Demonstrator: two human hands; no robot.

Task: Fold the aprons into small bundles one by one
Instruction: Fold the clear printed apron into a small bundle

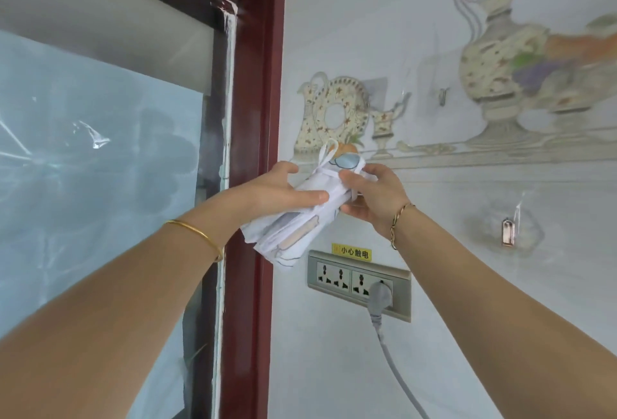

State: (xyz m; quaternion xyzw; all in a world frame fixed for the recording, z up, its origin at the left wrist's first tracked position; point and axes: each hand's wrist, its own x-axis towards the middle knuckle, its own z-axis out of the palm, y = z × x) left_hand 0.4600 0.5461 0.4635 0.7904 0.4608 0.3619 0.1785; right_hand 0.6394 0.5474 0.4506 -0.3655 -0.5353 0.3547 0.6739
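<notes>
A white apron with pale printed shapes is rolled into a small bundle [293, 228] and held up in front of the wall at chest height. My left hand [283, 190] grips the bundle from the left, thumb lying across its middle. My right hand [370, 191] holds the upper end from the right, fingers curled over the white tie strap [325, 155] that wraps the roll and loops up above it. The lower end of the bundle sticks out below both hands.
A tiled wall with painted jugs lies behind the hands. Metal hooks [442, 96] [508, 232] are stuck to it. Below the bundle is a socket panel [337, 276] with a grey plug [380, 295] and cable. A dark red door frame [253, 91] and glass pane stand at left.
</notes>
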